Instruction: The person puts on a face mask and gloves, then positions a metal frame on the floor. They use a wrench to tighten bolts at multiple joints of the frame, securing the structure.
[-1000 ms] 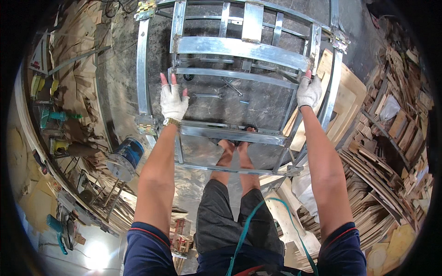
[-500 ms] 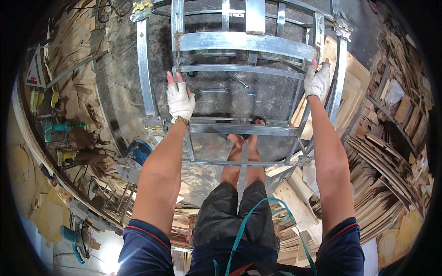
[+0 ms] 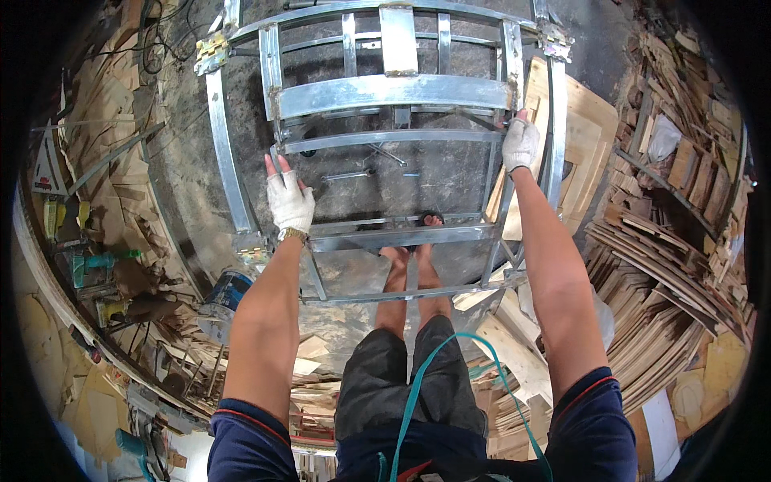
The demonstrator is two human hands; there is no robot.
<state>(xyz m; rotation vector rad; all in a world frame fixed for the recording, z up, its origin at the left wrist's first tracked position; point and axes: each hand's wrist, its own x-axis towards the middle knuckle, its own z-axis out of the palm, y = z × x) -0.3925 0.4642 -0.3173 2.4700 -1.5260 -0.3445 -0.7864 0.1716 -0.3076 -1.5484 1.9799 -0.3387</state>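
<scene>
Across the dark floor, a silvery metal frame spreads between and beyond the person's hands. At its left side, the left hand, in a white fingerless glove, has its fingers extended forward along a rail; the right hand, gloved alike, is bent at the right rail. Whether either one grips the metal, I cannot tell. Visible through the frame, a wrench lies on the floor. Beyond the right hand rests a wooden panel.
</scene>
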